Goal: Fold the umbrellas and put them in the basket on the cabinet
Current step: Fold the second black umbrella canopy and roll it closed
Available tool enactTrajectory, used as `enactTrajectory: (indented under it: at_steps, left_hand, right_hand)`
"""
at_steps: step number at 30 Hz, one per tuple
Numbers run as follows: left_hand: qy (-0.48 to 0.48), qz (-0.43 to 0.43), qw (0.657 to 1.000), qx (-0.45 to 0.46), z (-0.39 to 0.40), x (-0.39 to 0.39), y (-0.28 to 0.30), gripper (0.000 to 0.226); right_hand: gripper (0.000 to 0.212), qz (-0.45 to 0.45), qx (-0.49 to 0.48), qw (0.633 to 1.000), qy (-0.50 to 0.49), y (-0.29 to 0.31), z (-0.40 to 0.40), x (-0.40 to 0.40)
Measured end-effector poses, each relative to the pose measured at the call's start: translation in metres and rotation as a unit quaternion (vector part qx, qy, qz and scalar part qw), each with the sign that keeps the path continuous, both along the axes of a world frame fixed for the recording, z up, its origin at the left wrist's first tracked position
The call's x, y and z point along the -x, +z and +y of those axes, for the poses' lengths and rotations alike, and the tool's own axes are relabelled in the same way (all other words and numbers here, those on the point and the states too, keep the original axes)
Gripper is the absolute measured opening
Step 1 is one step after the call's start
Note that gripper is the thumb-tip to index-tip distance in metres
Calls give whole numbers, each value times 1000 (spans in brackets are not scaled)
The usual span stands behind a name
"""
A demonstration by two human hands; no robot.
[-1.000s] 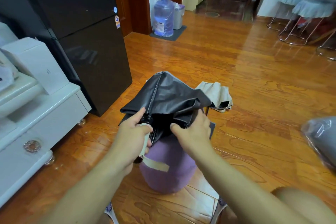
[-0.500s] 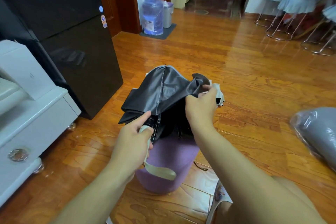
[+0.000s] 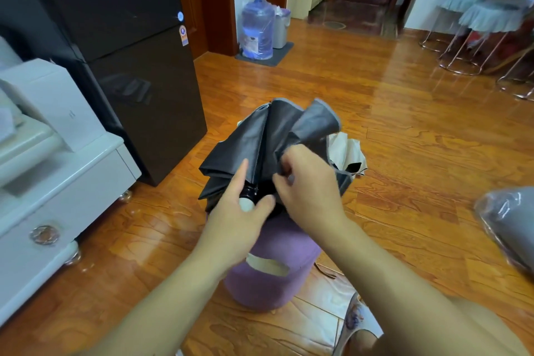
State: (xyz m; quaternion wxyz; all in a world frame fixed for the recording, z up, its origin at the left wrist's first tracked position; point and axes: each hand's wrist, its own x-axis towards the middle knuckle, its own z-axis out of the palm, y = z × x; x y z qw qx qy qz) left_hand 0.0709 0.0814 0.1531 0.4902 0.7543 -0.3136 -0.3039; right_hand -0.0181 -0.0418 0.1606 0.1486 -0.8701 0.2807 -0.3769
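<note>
I hold a collapsed black umbrella in front of me, its canopy loose and bunched. My left hand grips the umbrella's handle, whose pale end cap shows between thumb and fingers. My right hand pinches a fold of the black canopy fabric on the right side. A second, cream-coloured umbrella lies on the wooden floor just behind, partly hidden by the black one. The white cabinet stands at the left; no basket is in view.
A purple round stool stands right below my hands. A black fridge stands left of centre. A water bottle and a bin stand by the far doorway. Chairs are far right, a plastic-wrapped grey bundle at the right edge.
My right hand came down from the canopy's upper right edge toward the handle, drawing fabric with it. The left hand kept hold of the handle. The view tilted slightly.
</note>
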Motion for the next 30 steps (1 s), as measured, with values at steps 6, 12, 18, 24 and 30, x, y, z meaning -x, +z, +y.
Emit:
enactTrajectory:
  at_steps: [6, 12, 18, 24, 30]
  left_hand:
    - [-21, -134, 986, -98, -13, -4, -14, 60]
    - [-66, -92, 985, -130, -16, -13, -15, 23]
    - [-16, -40, 992, -121, -21, -24, -21, 28]
    - [33, 8, 995, -92, -15, -33, -17, 29]
    - [-6, -117, 989, -85, -1, -38, -9, 32]
  right_hand:
    - [9, 68, 118, 984, 113, -9, -5, -12]
    - [20, 107, 113, 976, 152, -14, -11, -13]
    - [25, 111, 77, 986, 102, -20, -9, -4]
    - [30, 102, -52, 993, -2, -34, 11, 10]
    - [15, -51, -174, 977, -115, -10, -33, 19]
